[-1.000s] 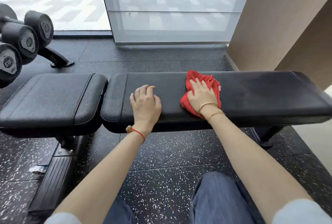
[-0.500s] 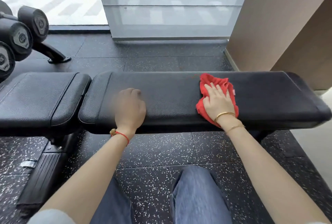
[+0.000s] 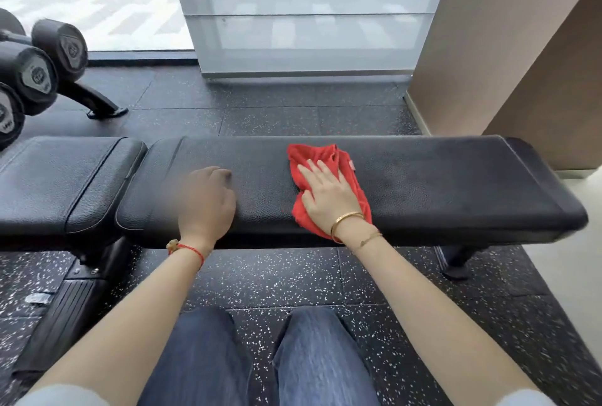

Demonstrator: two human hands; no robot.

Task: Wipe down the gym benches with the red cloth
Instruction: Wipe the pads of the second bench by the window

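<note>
- The right hand (image 3: 329, 192) lies flat on the red cloth (image 3: 321, 158), palm down, fingers spread and pointing away from the person; it presses the cloth rather than clutching it.
- The cloth is crumpled on the top of the long bench pad (image 3: 439, 184), about midway along it, reaching from near the far edge to the near edge, where a corner hangs just over by the wrist.
- Two gold bangles (image 3: 347, 221) sit on the right wrist.
- The left hand (image 3: 208, 198) rests on the same pad, left of the cloth and apart from it, fingers curled under in a loose fist; it looks blurred, and I cannot tell whether anything is inside it.
- A red string bracelet (image 3: 190, 249) circles the left wrist.
- A shorter seat pad (image 3: 58, 177) sits just beside the long pad's left end, a narrow gap between them.
- Dumbbells (image 3: 35, 75) on a rack stand at far left, behind the seat pad.
- The floor (image 3: 277, 275) is dark and speckled; the person's jeans (image 3: 260, 360) show at the bottom.
</note>
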